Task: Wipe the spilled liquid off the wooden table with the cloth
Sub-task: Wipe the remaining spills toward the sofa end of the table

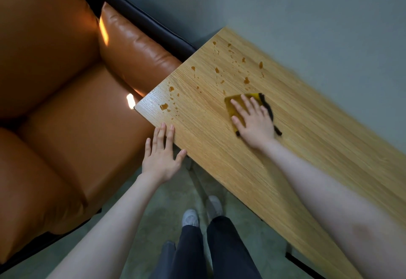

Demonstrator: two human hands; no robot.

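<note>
While right hand (254, 122) presses cloth (236, 105) flat, left hand (161, 153) spreads on table (318, 138).

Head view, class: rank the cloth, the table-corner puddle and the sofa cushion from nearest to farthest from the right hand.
1. Cloth: under the right hand, touching.
2. Table-corner puddle: to the hand's left, near the table edge.
3. Sofa cushion: beyond the table, far left.

Cloth (236, 105) yellow w/ black edge; spill (246, 80) amber; sofa (66, 81) orange-brown.
</note>
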